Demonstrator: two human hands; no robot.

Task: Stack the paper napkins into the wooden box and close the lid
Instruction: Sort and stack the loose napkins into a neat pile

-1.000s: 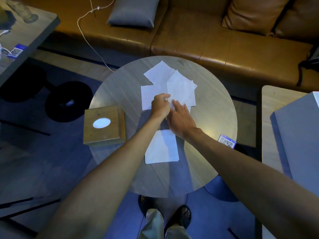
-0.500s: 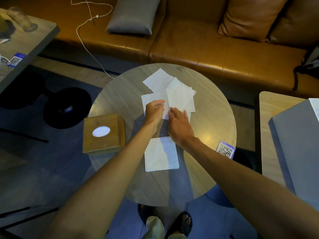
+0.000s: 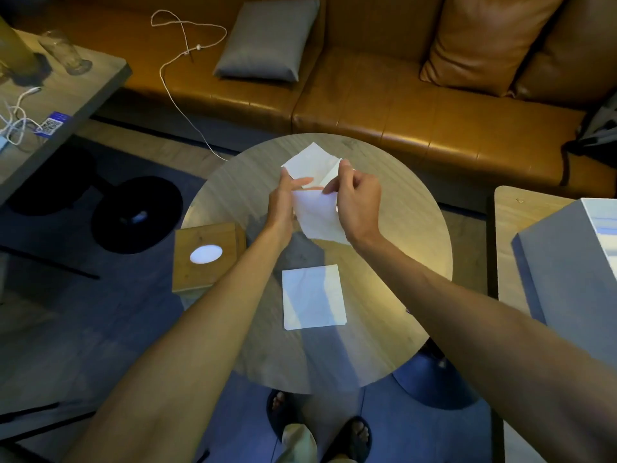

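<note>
Above the middle of the round table (image 3: 394,228), my left hand (image 3: 283,202) and my right hand (image 3: 355,198) together hold a small bunch of white paper napkins (image 3: 317,215) lifted off the tabletop. Another napkin (image 3: 310,162) lies flat just beyond the hands, partly hidden by them. A single square napkin (image 3: 313,297) rests flat nearer to me. The wooden box (image 3: 207,257) sits at the table's left edge, its lid down, with an oval opening showing white.
A brown leather sofa (image 3: 400,105) with a grey cushion (image 3: 267,41) runs behind the table. A side table (image 3: 50,95) with glasses and cables stands at left. A grey box (image 3: 567,269) sits on a table at right. My feet in sandals (image 3: 320,426) are below.
Both hands were pressed on the spread napkins on the table; now they have gathered some and lifted them off the surface. The view has tilted slightly downward.
</note>
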